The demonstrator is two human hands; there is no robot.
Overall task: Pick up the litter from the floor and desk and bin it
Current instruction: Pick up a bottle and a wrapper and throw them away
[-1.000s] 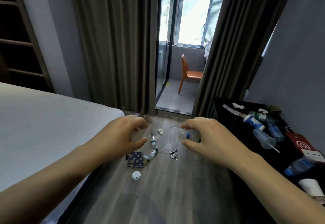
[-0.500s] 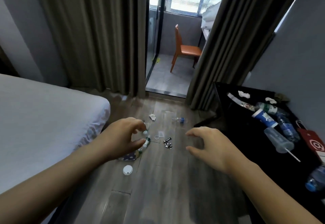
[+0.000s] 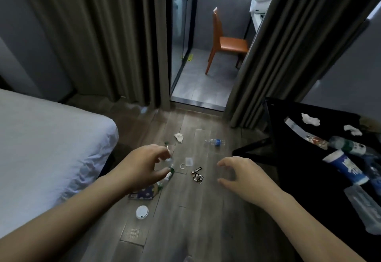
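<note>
Head view: nothing looks binned yet, and no bin shows. The left hand (image 3: 144, 165) hovers at 8 o'clock of the floor litter, fingers loosely curled, thumb and forefinger apart, holding nothing. The right hand (image 3: 243, 175) hangs at 4 o'clock, fingers spread, empty. On the grey wooden floor (image 3: 185, 226) lie a clear plastic water bottle with a blue label (image 3: 215, 142), a crumpled white tissue (image 3: 179, 137), a round white plastic lid (image 3: 142, 212) and small black foil wrappers (image 3: 198, 176). At 3 o'clock of the frame, the black desk (image 3: 288, 138) carries a toppled blue-and-white paper cup (image 3: 346, 167) and white tissue wads (image 3: 310, 119), all left to collect.

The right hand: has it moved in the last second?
Yes. The right hand overlapped the clear bottle on the floor a second ago; now it sits below and right of the bottle, nearer the person, holding nothing.
</note>
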